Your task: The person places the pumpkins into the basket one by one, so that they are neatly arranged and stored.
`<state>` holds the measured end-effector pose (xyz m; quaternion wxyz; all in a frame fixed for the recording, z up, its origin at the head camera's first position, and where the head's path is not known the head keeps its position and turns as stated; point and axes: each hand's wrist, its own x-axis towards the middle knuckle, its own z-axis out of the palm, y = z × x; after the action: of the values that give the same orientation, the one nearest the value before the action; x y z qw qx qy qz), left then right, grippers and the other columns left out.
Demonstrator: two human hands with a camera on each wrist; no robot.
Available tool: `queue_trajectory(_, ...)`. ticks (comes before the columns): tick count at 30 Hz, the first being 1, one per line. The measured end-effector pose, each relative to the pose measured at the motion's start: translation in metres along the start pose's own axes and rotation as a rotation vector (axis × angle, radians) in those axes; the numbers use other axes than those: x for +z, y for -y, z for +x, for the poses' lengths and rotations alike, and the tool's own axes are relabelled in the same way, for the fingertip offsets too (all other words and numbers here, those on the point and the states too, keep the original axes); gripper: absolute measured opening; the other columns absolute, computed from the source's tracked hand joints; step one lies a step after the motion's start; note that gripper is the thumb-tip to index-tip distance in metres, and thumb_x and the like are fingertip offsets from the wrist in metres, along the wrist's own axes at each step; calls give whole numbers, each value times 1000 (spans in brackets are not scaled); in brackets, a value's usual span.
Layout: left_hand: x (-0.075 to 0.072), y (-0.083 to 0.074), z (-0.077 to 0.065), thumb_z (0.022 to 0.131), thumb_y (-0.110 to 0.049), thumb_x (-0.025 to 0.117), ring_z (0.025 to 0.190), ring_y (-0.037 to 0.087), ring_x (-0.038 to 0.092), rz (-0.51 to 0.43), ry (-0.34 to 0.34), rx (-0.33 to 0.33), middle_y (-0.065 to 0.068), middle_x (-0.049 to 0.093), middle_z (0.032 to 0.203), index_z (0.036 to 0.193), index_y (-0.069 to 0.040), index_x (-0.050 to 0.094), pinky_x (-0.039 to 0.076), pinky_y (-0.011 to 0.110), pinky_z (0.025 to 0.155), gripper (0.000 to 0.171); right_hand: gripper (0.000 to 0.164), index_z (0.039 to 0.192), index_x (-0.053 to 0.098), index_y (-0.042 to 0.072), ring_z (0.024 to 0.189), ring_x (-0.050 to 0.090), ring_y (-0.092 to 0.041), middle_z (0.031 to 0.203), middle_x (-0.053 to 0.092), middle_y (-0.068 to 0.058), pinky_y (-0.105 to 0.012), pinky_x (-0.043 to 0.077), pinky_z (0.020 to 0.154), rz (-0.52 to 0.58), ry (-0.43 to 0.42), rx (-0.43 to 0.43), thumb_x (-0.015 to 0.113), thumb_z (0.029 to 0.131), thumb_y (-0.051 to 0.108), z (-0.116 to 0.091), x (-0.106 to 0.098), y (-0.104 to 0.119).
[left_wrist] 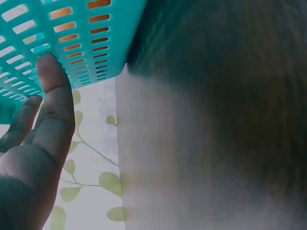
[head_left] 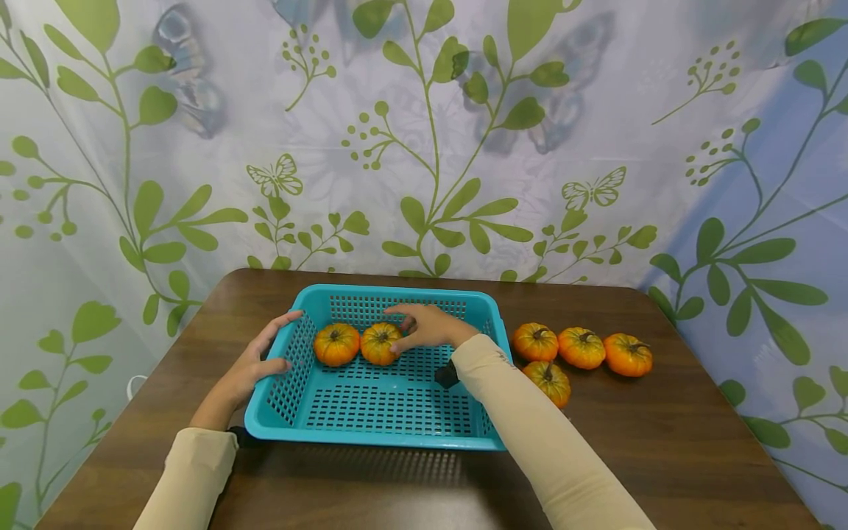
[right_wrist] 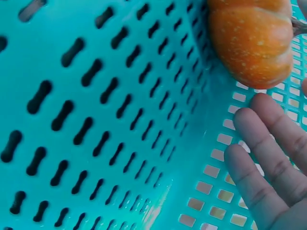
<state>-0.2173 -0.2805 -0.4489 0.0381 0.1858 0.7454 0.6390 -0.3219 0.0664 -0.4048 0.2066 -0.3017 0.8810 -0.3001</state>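
Observation:
A turquoise plastic basket (head_left: 397,440) with slotted walls stands on the table. Inside it, two small orange pumpkins sit side by side: a left pumpkin (head_left: 336,344) and a right pumpkin (head_left: 377,344). My left hand (head_left: 248,368) holds the basket's left side, thumb over the rim; in the left wrist view its fingers (left_wrist: 53,96) lie against the outer wall. My right hand (head_left: 429,327) is inside the basket beside the right pumpkin, thumb close to it. In the right wrist view, the extended fingers (right_wrist: 264,143) are just off a pumpkin (right_wrist: 252,43).
To the right of the basket, several more pumpkins (head_left: 581,348) lie on the brown wooden table (head_left: 662,442), one of them (head_left: 548,383) nearer the front against the basket's side. A leaf-patterned curtain (head_left: 424,147) hangs behind the table.

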Motion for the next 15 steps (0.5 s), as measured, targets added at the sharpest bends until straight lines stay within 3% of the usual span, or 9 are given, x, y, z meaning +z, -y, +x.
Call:
queue_trajectory(8,0,1,-1,92,0,55,131,60,42,-1,-1,-4,35,19,167,164,-24,37,60,40,87,78,65,156,56,7,122,68,-33,137,67,-19,-43,57,101,69,-101,-66,82,98,23,-2,-3,0)
queue_trajectory(15,0,0,0,92,1,55,133,60,41,2,2,5,35,18,168,164,-22,37,59,38,89,78,60,152,60,5,121,67,-30,138,68,-18,-43,55,104,164,-145,-131,82,98,19,-3,-4,1)
